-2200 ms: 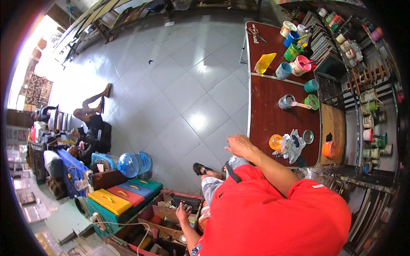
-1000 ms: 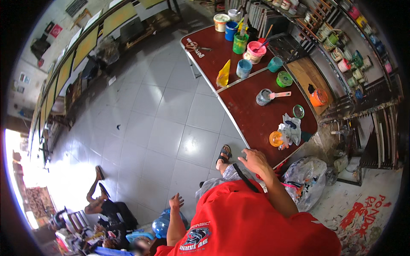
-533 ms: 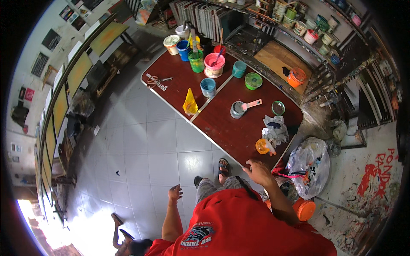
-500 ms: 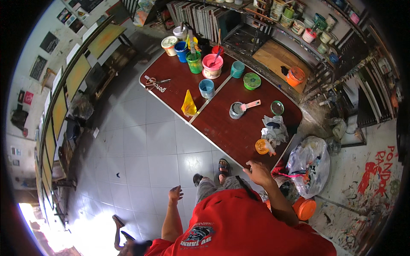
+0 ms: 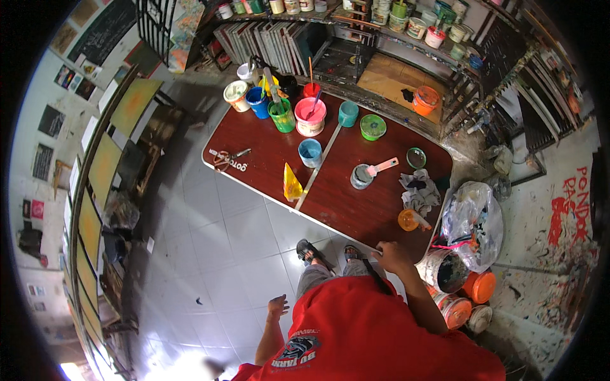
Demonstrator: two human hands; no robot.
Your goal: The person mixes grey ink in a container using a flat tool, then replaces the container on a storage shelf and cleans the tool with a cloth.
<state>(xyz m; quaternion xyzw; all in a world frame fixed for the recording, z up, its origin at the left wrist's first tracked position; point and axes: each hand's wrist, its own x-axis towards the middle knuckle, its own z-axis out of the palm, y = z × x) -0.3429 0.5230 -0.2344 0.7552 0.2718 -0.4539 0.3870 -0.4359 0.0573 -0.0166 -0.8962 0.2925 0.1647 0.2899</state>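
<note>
My right hand (image 5: 393, 257) touches the near edge of the red-brown table (image 5: 349, 213), fingers loosely bent and apart. My left hand (image 5: 277, 306) hangs over the tiled floor, fingers spread, holding nothing. Nearest the right hand are an orange container (image 5: 407, 221) and crumpled whitish cloth (image 5: 419, 198). Behind them sit a grey tub (image 5: 361, 181) with a pink-handled tool across it and a small green lid (image 5: 416, 159). A yellow pointed piece (image 5: 290, 183) and a light-blue cup (image 5: 310, 155) stand farther left. Several paint pots (image 5: 309, 125) cluster at the back.
Sloped boards (image 5: 101, 165) line the left wall. Shelves of pots (image 5: 416, 28), stacked screens (image 5: 267, 44) and an orange bucket (image 5: 426, 100) are behind the table. On the right, a clear plastic bag (image 5: 475, 222) sits among buckets (image 5: 480, 287) beside a paint-splattered wall (image 5: 559, 286).
The view has swung right toward the table and the person on the floor has left view. My right hand has moved to the table's edge; my feet have shifted.
</note>
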